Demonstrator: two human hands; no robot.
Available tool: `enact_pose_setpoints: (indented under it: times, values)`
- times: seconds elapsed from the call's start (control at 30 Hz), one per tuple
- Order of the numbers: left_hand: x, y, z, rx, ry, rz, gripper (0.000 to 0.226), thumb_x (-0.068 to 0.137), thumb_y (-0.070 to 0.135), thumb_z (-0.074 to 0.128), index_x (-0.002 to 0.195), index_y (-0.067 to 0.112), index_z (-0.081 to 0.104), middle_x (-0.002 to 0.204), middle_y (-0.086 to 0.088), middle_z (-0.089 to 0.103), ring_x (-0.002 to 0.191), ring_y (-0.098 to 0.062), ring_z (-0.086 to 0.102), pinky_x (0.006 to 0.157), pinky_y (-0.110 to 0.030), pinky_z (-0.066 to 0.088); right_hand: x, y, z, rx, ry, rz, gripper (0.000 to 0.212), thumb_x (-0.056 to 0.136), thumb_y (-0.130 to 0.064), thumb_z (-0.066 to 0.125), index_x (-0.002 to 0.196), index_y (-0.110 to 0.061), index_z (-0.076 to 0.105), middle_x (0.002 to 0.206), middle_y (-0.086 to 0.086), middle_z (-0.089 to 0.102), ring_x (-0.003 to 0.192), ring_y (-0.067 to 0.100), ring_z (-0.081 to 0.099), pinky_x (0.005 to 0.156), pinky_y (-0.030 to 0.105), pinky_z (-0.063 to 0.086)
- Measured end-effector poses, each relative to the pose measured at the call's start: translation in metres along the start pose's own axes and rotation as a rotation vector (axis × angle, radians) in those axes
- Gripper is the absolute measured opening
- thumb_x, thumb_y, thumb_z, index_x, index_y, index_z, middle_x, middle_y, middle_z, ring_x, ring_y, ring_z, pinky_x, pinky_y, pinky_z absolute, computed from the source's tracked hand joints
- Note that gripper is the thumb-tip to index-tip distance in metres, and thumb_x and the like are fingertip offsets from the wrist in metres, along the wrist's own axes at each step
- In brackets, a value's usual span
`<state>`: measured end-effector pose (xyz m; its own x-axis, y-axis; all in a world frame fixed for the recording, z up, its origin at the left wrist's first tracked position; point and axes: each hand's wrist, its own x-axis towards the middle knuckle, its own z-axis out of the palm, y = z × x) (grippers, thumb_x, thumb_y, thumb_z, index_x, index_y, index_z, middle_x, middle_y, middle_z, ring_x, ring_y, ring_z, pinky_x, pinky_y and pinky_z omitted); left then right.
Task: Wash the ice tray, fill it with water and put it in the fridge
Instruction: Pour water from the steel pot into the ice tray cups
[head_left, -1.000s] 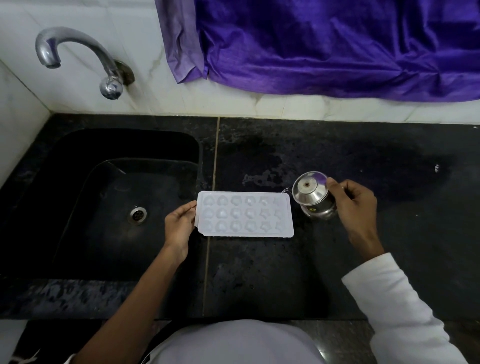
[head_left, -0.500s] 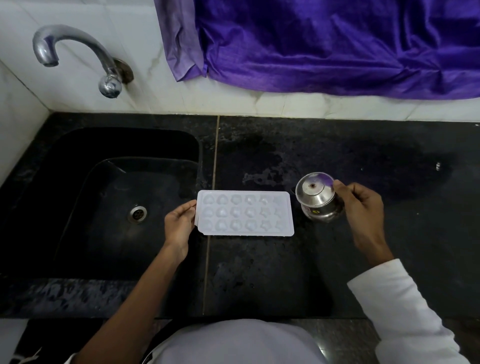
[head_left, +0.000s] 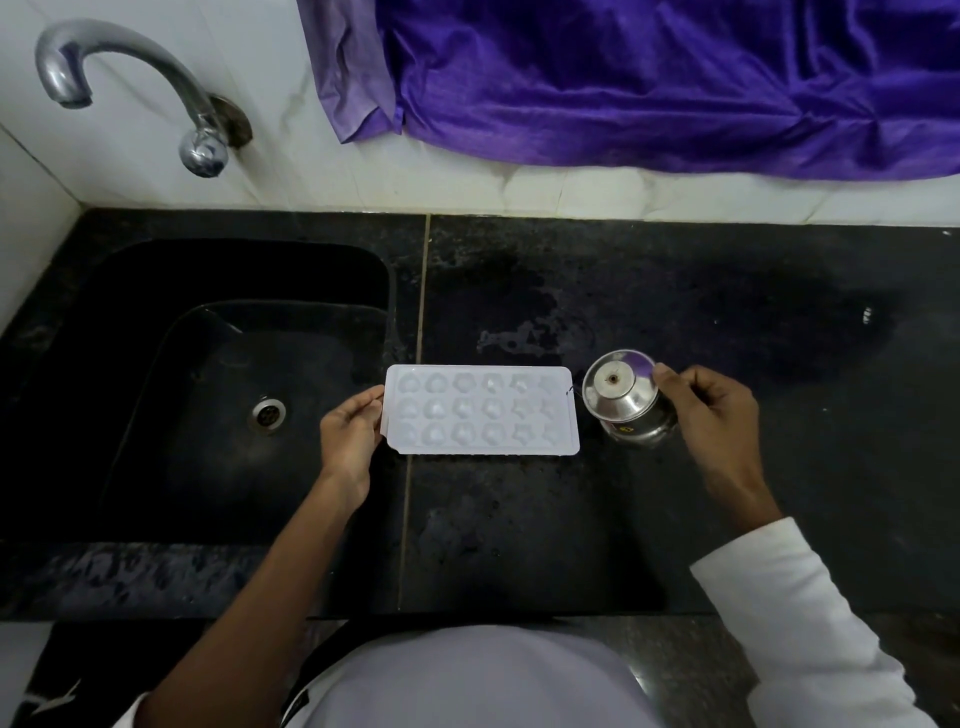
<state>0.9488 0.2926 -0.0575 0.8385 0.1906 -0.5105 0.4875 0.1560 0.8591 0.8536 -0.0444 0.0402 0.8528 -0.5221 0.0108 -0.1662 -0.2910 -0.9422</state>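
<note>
A white ice tray (head_left: 480, 410) with shaped cells lies flat on the black counter (head_left: 519, 530), just right of the sink. My left hand (head_left: 349, 431) pinches its left short edge. Right of the tray stands a small steel pot (head_left: 626, 402), tilted a little toward the tray. My right hand (head_left: 709, 410) grips the pot from the right, thumb at its rim. What the pot holds is hidden.
The black sink (head_left: 218, 395) with its drain (head_left: 268, 414) is at left, under a chrome tap (head_left: 130, 88) on the white tiled wall. A purple cloth (head_left: 649, 83) hangs over the back wall. Wet patches mark the counter behind the tray.
My right hand has drawn the steel pot slightly to the right, away from the tray's end. The tray and my left hand have stayed put.
</note>
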Motion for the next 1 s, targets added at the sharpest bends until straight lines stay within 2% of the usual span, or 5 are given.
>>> enact_pose_setpoints:
  times: [0.1,0.23,0.43,0.6,1.0]
  values:
    - [-0.002,0.000,0.000,-0.002,0.000,0.001,0.026,0.102,0.002,0.051,0.122,0.002,0.068,0.111,-0.013,0.075,0.100,-0.023,0.072,0.082,-0.031,0.056,-0.002,-0.001,0.000,-0.019,-0.008,0.005,0.041,0.094,-0.027,0.068,0.065,-0.001,0.057,0.066,0.020,0.057,0.063,0.016,0.051,0.066,0.032,0.045]
    - [-0.003,0.001,-0.001,-0.012,0.006,-0.006,0.025,0.102,0.003,0.052,0.122,0.002,0.067,0.113,-0.012,0.074,0.099,-0.021,0.072,0.080,-0.029,0.056,-0.004,-0.002,0.000,-0.022,-0.005,0.004,0.040,0.095,-0.025,0.068,0.064,-0.002,0.056,0.061,0.009,0.055,0.061,0.011,0.050,0.064,0.028,0.044]
    - [-0.010,0.005,-0.002,-0.016,0.015,-0.009,0.026,0.103,0.002,0.050,0.124,0.003,0.066,0.114,-0.009,0.073,0.101,-0.019,0.071,0.081,-0.027,0.056,-0.006,-0.004,-0.001,-0.021,-0.006,0.001,0.039,0.095,-0.026,0.068,0.064,-0.004,0.057,0.061,0.008,0.054,0.060,0.011,0.049,0.062,0.025,0.044]
    - [-0.015,0.007,-0.002,-0.015,0.014,-0.002,0.027,0.103,0.002,0.050,0.125,0.002,0.065,0.116,-0.010,0.072,0.101,-0.019,0.071,0.082,-0.027,0.056,-0.006,-0.004,-0.002,-0.034,-0.006,-0.003,0.038,0.095,-0.026,0.067,0.067,-0.001,0.059,0.069,0.020,0.060,0.063,0.012,0.053,0.064,0.024,0.046]
    - [-0.020,0.007,-0.004,-0.010,0.014,0.003,0.027,0.103,0.002,0.051,0.126,0.002,0.065,0.121,-0.011,0.071,0.107,-0.021,0.070,0.084,-0.026,0.056,-0.008,-0.009,-0.001,-0.047,-0.022,-0.005,0.041,0.095,-0.028,0.067,0.067,0.000,0.058,0.071,0.025,0.058,0.064,0.015,0.051,0.066,0.031,0.045]
